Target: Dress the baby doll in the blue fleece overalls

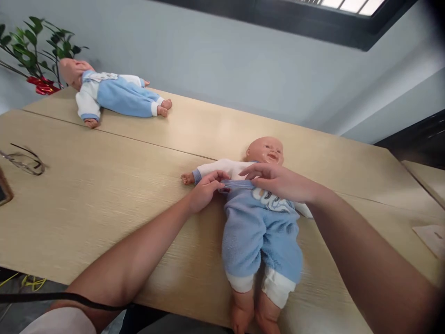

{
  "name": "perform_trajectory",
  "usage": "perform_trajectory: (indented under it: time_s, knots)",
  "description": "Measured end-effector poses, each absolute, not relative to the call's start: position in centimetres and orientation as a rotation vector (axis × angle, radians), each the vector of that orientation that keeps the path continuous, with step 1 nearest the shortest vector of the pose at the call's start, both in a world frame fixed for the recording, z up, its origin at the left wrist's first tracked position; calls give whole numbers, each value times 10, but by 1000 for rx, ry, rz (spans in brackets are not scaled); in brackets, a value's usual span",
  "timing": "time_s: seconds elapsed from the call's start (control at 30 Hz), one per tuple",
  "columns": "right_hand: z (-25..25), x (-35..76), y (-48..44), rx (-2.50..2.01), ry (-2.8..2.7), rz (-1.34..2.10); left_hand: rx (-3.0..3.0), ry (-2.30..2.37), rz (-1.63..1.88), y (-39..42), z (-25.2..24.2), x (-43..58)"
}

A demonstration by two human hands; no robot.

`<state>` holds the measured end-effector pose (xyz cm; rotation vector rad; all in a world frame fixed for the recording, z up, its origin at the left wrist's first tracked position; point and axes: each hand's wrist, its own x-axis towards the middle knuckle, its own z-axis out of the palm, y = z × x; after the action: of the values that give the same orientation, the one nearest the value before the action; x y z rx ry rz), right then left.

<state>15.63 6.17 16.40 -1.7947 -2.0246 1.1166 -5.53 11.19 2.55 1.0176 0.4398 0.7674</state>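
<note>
A baby doll (269,149) lies on its back on the table in front of me, its head toward the wall. It wears a white long-sleeved top (222,166) and fuzzy light blue pants (260,232) with white cuffs and a cartoon patch. The pants' blue waistband (238,184) is stretched across the doll's chest between my hands. My left hand (206,189) pinches its left end; a small red spot shows beside the fingertips. My right hand (278,180) grips the other end with thumb and fingers, partly covering the patch and the doll's chest.
A second doll (125,95) in similar blue and white clothes lies at the back left of the wooden table (114,185). Eyeglasses (26,160) and a dark-framed object's corner (4,188) are at the left. Behind stands a potted plant (38,46). A pale flat piece (431,239) lies right.
</note>
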Motion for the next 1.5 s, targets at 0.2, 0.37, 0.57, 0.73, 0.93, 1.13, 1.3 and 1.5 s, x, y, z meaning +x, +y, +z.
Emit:
perform_trajectory:
  time_s: [0.2,0.37,0.57,0.73,0.93,1.13,1.3,1.5]
  knots:
    - [158,156,40,-1864,-2040,903,1206,521,903,106,31,-57]
    - [143,164,30,-1929,-2078,776,1718,692,873,104,27,-56]
    - [138,173,26,-1944,-2112,608,1956,856,1139,101,29,-55]
    - [137,175,20,-1882,-2151,571,2055,979,1338,96,29,-58]
    - [136,172,15,-1834,-2125,581,2092,982,1385,89,27,-57]
    - [153,164,32,-1785,-2194,528,2151,1073,903,86,25,-57]
    - [149,123,119,-1646,-2405,479,2216,1108,980,81,30,-60]
    - [105,73,187,-1407,-2868,794,2248,1046,972,80,33,-61]
